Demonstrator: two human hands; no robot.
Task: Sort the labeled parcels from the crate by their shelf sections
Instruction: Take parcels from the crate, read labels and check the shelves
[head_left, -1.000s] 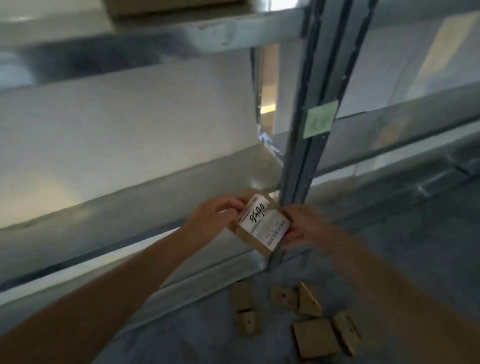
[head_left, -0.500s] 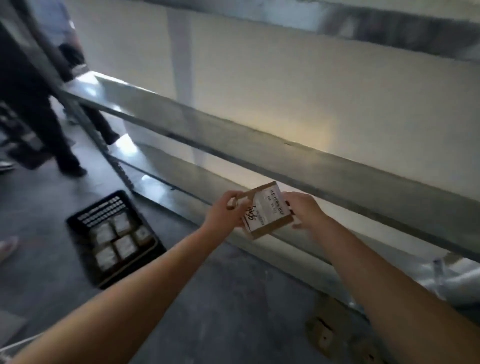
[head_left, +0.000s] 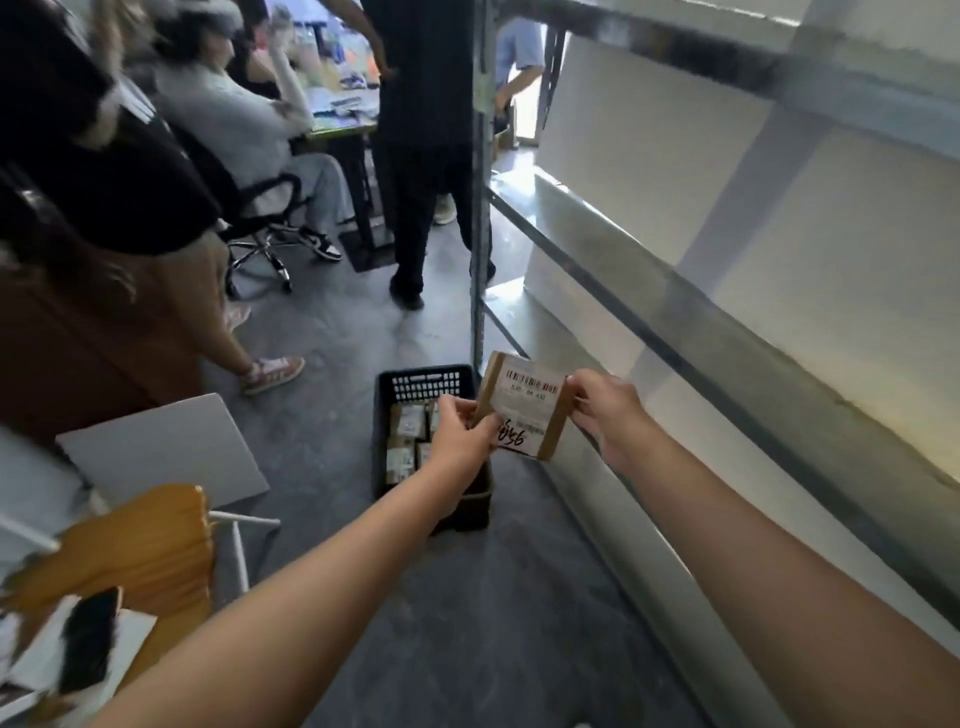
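Cardboard parcel (head_left: 524, 405) is pinched at its edges by left hand (head_left: 460, 434) and right hand (head_left: 605, 410), probably to read its label. It hangs just above the black crate (head_left: 415, 379), beside the metal shelf (head_left: 727, 332).

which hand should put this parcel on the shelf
Probably right. The right hand pinches the parcel at the edge nearest the shelf, which runs along the person's right. The left hand grips the far edge, over the crate.

I see a flat brown parcel (head_left: 522, 411), white barcode label (head_left: 531, 393) facing me, tilted, held up just over the black crate (head_left: 426, 382) on the floor (head_left: 467, 597); more labelled parcels (head_left: 408, 422) lie inside it
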